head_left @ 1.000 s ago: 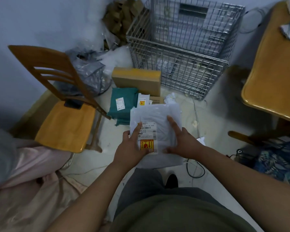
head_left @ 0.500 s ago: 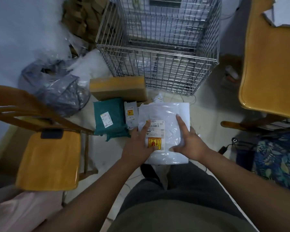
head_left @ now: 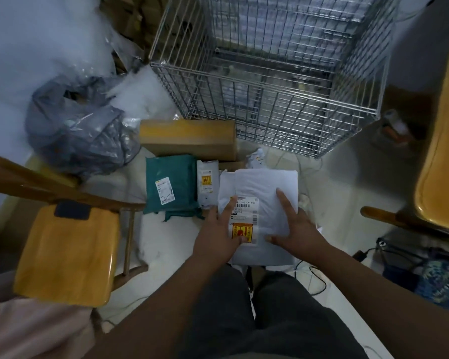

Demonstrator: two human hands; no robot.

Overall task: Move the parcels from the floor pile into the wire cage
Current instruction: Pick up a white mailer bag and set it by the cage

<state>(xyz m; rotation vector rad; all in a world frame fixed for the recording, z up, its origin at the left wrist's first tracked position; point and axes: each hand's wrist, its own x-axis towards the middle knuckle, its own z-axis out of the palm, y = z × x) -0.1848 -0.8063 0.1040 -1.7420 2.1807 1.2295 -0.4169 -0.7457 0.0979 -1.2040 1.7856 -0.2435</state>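
Left hand [head_left: 215, 237]: index flat on top of the white parcel [head_left: 259, 182], thumb on its yellow label [head_left: 246, 229], other fingers out of sight under the left edge. Right hand [head_left: 296, 234] mirrors it: index and thumb on top, the rest hidden under the right edge. So both hands grip one parcel, held above the floor in front of my knees. Wire cage [head_left: 244, 79] is straight ahead of my fingertips, apart from them, and the top looks open. Plan, imo: it's a soft mailer and will likely sag, so support both edges, carry it forward and up over the near rim, then lower it in flat rather than toss it, since the rim wires could snag the film. Cardboard box [head_left: 187, 141] sits between my fingertips and the cage, so go over it, not through. Counts, left to right: 1 wooden chair [head_left: 65, 255] and 1 grey plastic bag [head_left: 75, 130] far left of my left fingers; 1 green mailer [head_left: 176, 182]; 1 small white packet [head_left: 206, 185] just left of my left index; 1 cardboard box; 1 parcel in hand; 1 more crumpled white packet [head_left: 255, 158] just beyond my fingertips, partly hidden; 1 cage; 1 table [head_left: 441, 151] far right. That makes 4 countable parcels left on the floor. Contents of the cage are too blurred to count.
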